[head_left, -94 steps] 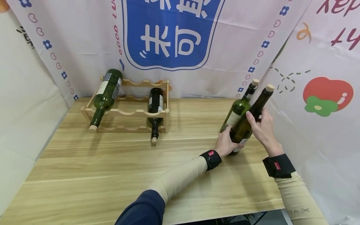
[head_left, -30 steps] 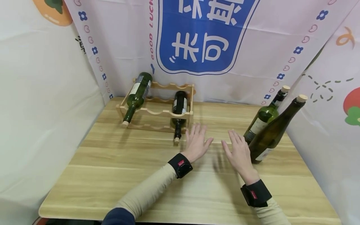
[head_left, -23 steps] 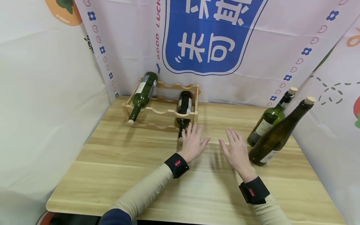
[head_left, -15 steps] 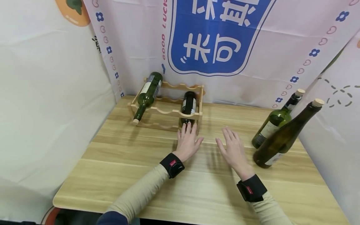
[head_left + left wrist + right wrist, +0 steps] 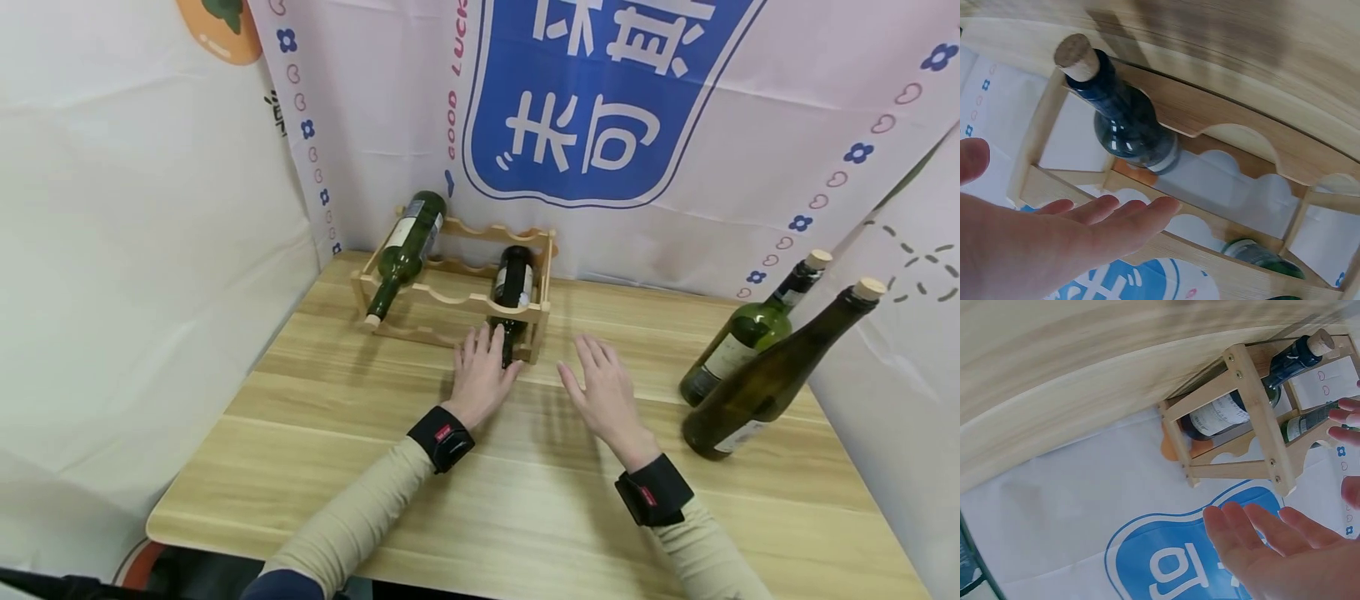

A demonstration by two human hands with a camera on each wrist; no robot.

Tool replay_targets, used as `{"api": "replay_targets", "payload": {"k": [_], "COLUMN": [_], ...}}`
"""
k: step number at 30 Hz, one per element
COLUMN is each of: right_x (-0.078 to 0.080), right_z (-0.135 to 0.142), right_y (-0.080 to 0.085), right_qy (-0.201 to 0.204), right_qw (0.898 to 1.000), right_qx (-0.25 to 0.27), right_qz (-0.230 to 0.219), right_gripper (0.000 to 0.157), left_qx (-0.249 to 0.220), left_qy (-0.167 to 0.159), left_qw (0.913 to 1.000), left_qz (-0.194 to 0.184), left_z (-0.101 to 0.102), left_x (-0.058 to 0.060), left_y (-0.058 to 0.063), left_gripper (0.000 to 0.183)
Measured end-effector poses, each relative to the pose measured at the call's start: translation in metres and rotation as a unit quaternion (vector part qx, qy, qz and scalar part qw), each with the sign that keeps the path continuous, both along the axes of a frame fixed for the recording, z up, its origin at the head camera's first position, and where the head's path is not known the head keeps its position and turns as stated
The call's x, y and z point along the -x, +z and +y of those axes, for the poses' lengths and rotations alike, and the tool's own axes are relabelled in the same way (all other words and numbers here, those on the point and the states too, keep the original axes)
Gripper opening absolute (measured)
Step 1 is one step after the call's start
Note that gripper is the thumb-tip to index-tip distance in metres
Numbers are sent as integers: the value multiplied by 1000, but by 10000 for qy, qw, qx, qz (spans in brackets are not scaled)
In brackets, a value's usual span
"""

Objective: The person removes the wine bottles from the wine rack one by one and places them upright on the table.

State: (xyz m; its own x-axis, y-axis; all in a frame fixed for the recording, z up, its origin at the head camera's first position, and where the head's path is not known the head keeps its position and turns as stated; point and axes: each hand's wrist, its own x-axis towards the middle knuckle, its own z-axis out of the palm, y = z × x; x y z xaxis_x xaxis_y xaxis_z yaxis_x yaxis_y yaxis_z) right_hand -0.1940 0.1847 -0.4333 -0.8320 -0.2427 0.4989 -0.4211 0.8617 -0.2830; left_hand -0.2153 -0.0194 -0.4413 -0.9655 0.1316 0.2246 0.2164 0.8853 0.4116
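My left hand, fingers spread and nearly straight, hovers in front of the wooden wine rack, overlapping the neck of the dark wine bottle in the head view. That bottle lies in the lower tier at the rack's right end; its cork shows in the left wrist view. On the upper tier at the left end rests a green wine bottle, cork toward me. My right hand is held over the table right of the rack, fingers extended, holding nothing. In the right wrist view the rack's end frame stands beyond its fingertips.
Two corked bottles stand upright on the right: a green bottle with a pale label and a taller brown-green bottle before it. A printed cloth hangs behind the wooden table, with white sheets on both sides.
Both hands have left the bottle they held on the right, which now stands beside the other. The left hand has moved to the rack front, the right hand leftward. The head view has turned right.
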Motion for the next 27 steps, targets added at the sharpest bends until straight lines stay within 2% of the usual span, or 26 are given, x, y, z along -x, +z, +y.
{"api": "replay_targets", "payload": {"k": [8,15,22,27], "right_x": [5,10,16,21], "right_z": [-12,-20,-29,-37], "right_y": [0,4,5,9], "right_qy": [22,121,259,314], "right_qw": [9998,9999,9997,9994], "right_qx": [26,12,-28,13], "right_qz": [-181,-100,13,147], "right_gripper": [55,54,54,55], "left_qx": [-27,-70,-164,-171], "left_qy": [105,150,253,311], "left_qw": [9999,9998,9993,9993], "left_qz": [-33,55,-216,-95], "left_z": [-11,-22,-33,-41], "left_x": [1,3,2,4], "left_y": [-3,1,1,1], "left_gripper": [68,65,65,65]}}
